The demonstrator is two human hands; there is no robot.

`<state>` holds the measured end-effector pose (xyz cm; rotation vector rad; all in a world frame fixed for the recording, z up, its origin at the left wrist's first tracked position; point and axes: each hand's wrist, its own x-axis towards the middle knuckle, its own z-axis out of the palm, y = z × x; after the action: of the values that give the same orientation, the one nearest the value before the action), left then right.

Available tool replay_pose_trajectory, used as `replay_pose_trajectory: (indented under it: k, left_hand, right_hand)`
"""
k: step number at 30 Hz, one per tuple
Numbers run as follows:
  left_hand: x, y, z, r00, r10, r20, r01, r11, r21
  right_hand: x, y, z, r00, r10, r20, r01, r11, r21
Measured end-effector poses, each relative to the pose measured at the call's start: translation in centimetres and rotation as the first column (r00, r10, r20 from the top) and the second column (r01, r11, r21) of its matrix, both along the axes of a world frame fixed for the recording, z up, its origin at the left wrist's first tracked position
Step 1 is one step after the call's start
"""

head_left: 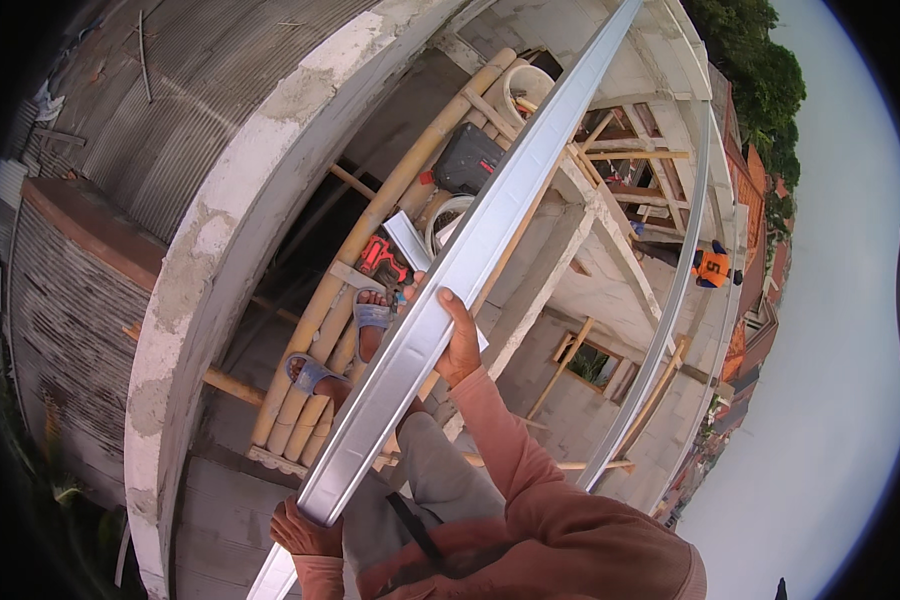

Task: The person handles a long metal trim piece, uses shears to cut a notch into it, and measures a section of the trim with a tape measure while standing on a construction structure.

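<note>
A long silvery metal channel (410,340) runs slantwise across the head view, from low on the left up to the top. My right hand (460,338) grips it near its middle, thumb on the upper face and fingers around the far edge. Lower down, my left hand (307,528) is closed around the channel's near part. More silvery metal (275,575) shows below that hand; whether it is the same piece I cannot tell. Beyond the channel, beside my sandalled feet (372,315), lie a red and black power tool (383,260) and a short metal offcut (406,240).
I am on a bamboo platform (305,425) beside a rough concrete wall top (195,255). A black tool case (467,158), a white bucket (525,90) and another bucket (448,222) stand there. Another long channel (660,345) spans the right. A person in an orange vest (713,265) is farther off.
</note>
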<state>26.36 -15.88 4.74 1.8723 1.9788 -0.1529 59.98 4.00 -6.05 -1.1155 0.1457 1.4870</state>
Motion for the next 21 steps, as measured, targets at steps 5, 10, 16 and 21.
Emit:
replay_pose_trajectory:
  k: [5, 10, 16, 21]
  left_hand:
    - [-9.7, -8.8, 2.9, 0.978, 0.149, -0.144, -0.172, 0.972, -0.161]
    - [-14.1, -16.8, 7.3, 0.524, 0.852, -0.021, -0.849, 0.520, -0.096]
    - [-14.2, -16.3, -1.3, -0.847, 0.213, 0.487, -0.496, -0.646, -0.580]
    - [-16.2, -10.6, -10.0, -0.728, 0.069, 0.682, -0.581, -0.590, -0.561]
  right_hand:
    - [-10.3, -5.4, 3.4, 0.986, 0.088, -0.141, -0.103, 0.989, -0.103]
    - [-16.8, -10.7, 4.1, 0.920, 0.101, -0.379, -0.177, 0.969, -0.172]
    - [-18.1, -11.4, -0.1, 0.903, 0.188, -0.386, -0.250, 0.961, -0.115]
    - [-19.4, -8.8, -2.5, 0.833, 0.317, -0.453, -0.383, 0.922, -0.060]
